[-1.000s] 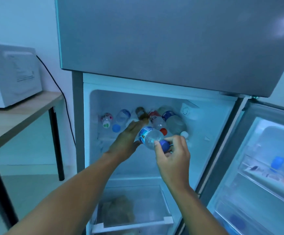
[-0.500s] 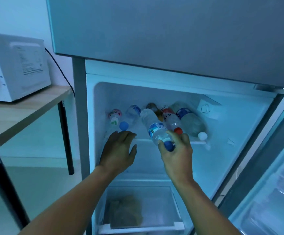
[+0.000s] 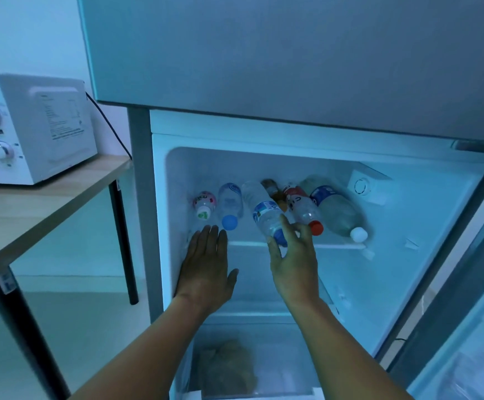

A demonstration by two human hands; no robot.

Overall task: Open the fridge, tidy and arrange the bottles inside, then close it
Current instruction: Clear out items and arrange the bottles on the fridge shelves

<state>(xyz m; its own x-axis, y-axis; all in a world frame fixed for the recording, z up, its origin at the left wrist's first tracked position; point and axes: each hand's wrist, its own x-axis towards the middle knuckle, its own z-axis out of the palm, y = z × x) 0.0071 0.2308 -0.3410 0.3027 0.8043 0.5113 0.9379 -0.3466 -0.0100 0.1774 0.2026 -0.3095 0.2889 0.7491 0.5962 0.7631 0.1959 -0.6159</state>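
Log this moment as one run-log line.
phase: arranging | right hand: holds blue-capped bottle at shelf | left hand: open, empty | fridge door: open

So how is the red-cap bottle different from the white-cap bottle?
The red-cap bottle is slimmer with a red label; the white-cap bottle is fatter with a blue label. The red-cap bottle lies right beside the right hand; the white-cap bottle lies farther right. Both lie on the shelf, caps facing out.

grey fridge [image 3: 292,53], blue-capped bottle [image 3: 266,215], red-capped bottle [image 3: 303,207], white microwave [image 3: 33,128]
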